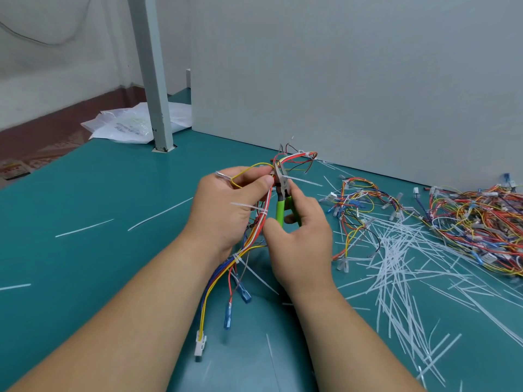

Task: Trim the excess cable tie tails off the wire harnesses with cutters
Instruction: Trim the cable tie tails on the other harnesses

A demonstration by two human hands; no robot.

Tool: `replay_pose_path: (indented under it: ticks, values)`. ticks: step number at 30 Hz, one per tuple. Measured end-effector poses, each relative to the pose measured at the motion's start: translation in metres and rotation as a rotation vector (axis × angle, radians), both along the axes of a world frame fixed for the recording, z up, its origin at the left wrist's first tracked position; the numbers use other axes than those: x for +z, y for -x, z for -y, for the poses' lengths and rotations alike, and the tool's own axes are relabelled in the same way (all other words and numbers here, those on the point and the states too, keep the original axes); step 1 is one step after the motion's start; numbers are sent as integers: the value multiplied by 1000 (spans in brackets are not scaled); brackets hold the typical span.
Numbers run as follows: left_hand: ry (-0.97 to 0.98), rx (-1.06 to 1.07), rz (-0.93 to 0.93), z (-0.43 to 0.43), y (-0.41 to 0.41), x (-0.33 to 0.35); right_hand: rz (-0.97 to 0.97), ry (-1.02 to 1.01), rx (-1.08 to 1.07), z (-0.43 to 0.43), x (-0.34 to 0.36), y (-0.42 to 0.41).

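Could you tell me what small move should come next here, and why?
Probably squeeze the cutters with the right hand: their jaws sit at the tie on the harness the left hand holds, its white tail sticking out uncut.

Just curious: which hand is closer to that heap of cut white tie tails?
Right. The right hand, holding the cutters, sits just left of the heap; the left hand, gripping the harness, is farther left.

counter [85, 193]: blue-green
cutters [280, 209]: green handles, grey tip
wire harness [217, 278]: red, yellow, orange, blue, white wires
cable tie tails [396, 264]: white
wall [368, 66]: pale grey
floor [42, 131]: dark red-brown
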State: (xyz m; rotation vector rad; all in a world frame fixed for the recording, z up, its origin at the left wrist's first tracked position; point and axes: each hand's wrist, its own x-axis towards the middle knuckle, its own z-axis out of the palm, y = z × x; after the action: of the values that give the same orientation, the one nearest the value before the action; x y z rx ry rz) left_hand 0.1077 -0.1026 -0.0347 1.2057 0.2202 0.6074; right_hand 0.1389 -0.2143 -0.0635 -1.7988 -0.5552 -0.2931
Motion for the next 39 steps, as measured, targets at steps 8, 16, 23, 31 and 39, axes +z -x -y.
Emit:
replay_pose_path:
  ticks: [8,16,23,31,39]
  values:
    - [-131,24,-10,-1,0,0,103,89,-45,0,-1,0]
    - [-196,119,-78,-7,3,6,-196,-174,55,-1,-5,-5]
    - [-417,142,-286,-34,10,7,-574,-697,181,7,6,-19]
    - [-660,-749,-521,-42,24,-5,-861,-975,195,16,18,-29]
    - [-488,-888,-348,-42,29,1,-950,-1050,164,17,16,-34]
